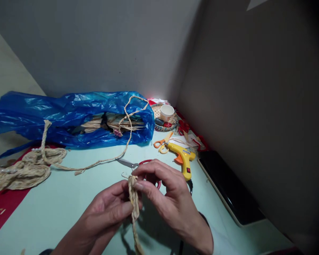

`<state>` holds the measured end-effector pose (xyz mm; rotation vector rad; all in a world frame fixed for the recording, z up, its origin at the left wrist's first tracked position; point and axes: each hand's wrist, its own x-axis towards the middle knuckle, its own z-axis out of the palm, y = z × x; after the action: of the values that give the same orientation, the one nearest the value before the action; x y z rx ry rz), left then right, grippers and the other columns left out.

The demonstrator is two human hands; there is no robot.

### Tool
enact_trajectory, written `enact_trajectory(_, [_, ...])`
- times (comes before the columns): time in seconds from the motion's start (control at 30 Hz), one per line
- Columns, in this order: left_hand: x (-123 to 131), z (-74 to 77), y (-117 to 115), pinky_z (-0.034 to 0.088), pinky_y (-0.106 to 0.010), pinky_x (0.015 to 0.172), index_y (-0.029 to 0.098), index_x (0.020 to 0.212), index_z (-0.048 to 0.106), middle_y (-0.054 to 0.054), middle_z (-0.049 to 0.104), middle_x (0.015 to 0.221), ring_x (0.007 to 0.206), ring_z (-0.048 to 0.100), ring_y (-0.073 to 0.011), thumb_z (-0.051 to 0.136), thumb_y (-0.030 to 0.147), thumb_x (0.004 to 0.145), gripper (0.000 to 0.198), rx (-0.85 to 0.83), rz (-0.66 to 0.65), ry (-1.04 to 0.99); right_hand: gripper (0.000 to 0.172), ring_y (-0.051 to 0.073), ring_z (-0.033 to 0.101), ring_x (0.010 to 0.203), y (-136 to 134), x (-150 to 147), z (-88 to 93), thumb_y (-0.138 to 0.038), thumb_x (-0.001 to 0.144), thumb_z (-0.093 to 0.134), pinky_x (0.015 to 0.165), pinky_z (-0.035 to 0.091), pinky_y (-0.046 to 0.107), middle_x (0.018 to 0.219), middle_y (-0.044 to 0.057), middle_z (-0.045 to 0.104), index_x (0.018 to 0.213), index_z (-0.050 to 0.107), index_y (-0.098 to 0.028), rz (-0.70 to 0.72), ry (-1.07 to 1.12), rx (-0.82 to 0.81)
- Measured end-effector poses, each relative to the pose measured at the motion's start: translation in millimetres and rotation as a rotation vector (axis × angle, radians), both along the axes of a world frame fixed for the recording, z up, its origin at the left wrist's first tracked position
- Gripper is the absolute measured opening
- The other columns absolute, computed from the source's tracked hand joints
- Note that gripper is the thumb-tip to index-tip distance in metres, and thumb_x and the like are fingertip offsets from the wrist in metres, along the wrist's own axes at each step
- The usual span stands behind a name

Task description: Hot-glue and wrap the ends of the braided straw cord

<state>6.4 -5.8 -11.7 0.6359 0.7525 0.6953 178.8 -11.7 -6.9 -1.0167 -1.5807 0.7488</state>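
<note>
Between my hands is a coiled piece of straw-coloured braided cord [133,198], its loose tail hanging down toward the near edge of the picture. My left hand [108,209] pinches the coil from the left, thumb across its side. At the upper end, the thumb and forefinger of my right hand [167,198] close on the cord. Just behind the right fingers lies a pair of red-handled scissors [128,163], blades pointing left and handles partly covered by the hand. A thin pale strand curls beside the top of the coil.
A blue plastic bag [106,102] holds dried straw; a twisted cord [95,164] trails over it. Woven straw pieces [29,170] lie left. On the right are a yellow glue gun [184,156], orange scissors [163,141], a basket [156,112] with a white cup [167,112], and a phone-like black slab [228,187].
</note>
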Motion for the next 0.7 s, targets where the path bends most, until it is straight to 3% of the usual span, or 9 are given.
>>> enact_trajectory(0.17, [-3.7,-1.4,-0.8,0.048,-0.027,0.072,0.026,0.109,0.079,-0.003,0.071,0.083,0.081,0.063,-0.0204,0.077,0.028,0.085,0.025,0.008,0.016,0.058,0.011,0.015,0.067,0.083,0.6,-1.6,-2.0,-0.017,0.096,0.068,0.08,0.05,0.027,0.083,0.002,0.074,0.087,0.075,-0.018,0.04,0.013,0.008])
enact_trajectory(0.37, [-4.1,-1.8,1.7,0.051,-0.023,0.071,0.021,0.094,0.081,-0.001,0.068,0.078,0.075,0.06,-0.0156,0.08,0.027,0.084,0.012,-0.018,0.036,0.053,0.011,0.015,0.064,0.08,3.7,-3.5,-5.2,-0.014,0.095,0.069,0.077,0.048,0.027,0.079,0.002,0.071,0.084,0.073,-0.016,0.037,-0.018,0.031])
enact_trajectory(0.5, [-3.0,2.8,2.9,0.055,-0.023,0.077,0.021,0.094,0.078,-0.002,0.071,0.085,0.079,0.064,-0.0138,0.081,0.022,0.083,0.011,-0.094,0.091,0.011,0.016,0.014,0.066,0.084,2.6,0.2,-0.6,-0.019,0.101,0.058,0.081,0.049,0.027,0.09,0.002,0.073,0.094,0.073,-0.02,0.066,0.027,-0.035])
enact_trajectory(0.6, [-3.2,7.7,6.1,0.058,-0.024,0.075,0.018,0.087,0.077,-0.004,0.072,0.08,0.075,0.067,-0.0147,0.084,0.021,0.08,0.011,-0.126,0.123,-0.011,0.023,0.013,0.058,0.07,1.7,1.9,1.4,-0.025,0.104,0.047,0.071,0.044,0.027,0.084,-0.001,0.067,0.088,0.063,-0.022,-0.016,0.006,-0.134])
enact_trajectory(0.7, [-4.9,12.2,11.2,0.06,-0.023,0.069,0.017,0.086,0.078,-0.004,0.072,0.076,0.07,0.067,-0.0144,0.086,0.015,0.075,0.014,-0.11,0.232,0.015,0.026,0.013,0.044,0.06,3.5,-1.2,-2.7,-0.022,0.098,0.043,0.061,0.034,0.027,0.066,-0.004,0.049,0.072,0.043,-0.023,-0.049,-0.09,-0.188])
